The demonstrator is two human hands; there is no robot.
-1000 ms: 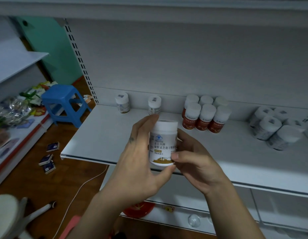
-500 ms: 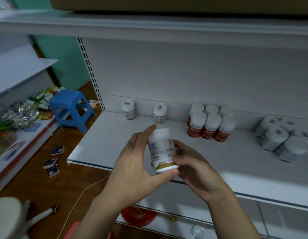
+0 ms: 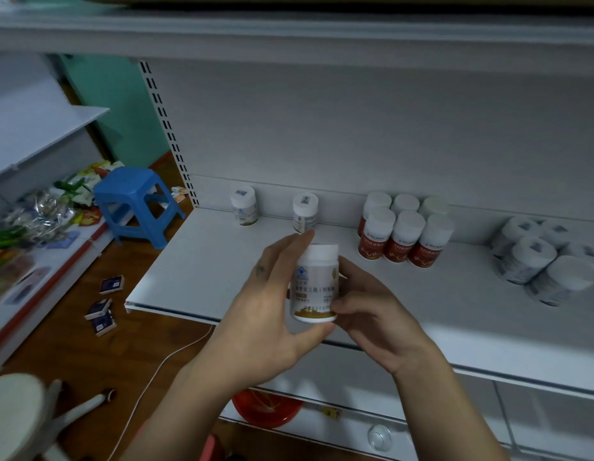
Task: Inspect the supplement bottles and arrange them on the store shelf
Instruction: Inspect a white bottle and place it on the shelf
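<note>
I hold a white supplement bottle with a gold band (image 3: 314,287) upright over the front part of the white shelf (image 3: 202,271). My left hand (image 3: 265,314) wraps its left side, thumb under the base. My right hand (image 3: 372,311) grips it from the right and behind. Two single white bottles (image 3: 244,205) (image 3: 304,211) stand at the shelf's back. To their right stands a cluster of red-labelled bottles (image 3: 402,234). Several grey-labelled white bottles (image 3: 538,261) sit at the far right.
A blue plastic stool (image 3: 136,201) stands on the wooden floor at left, with small dark boxes (image 3: 104,307) and a white cable (image 3: 162,364) nearby. A red bowl (image 3: 267,409) sits on the bottom shelf. Another shelf with snack packets (image 3: 39,217) is at far left.
The view has tilted up a little and the bottle sits lower in frame. Both hands still hold it; it has turned slightly, showing more of the label's front.
</note>
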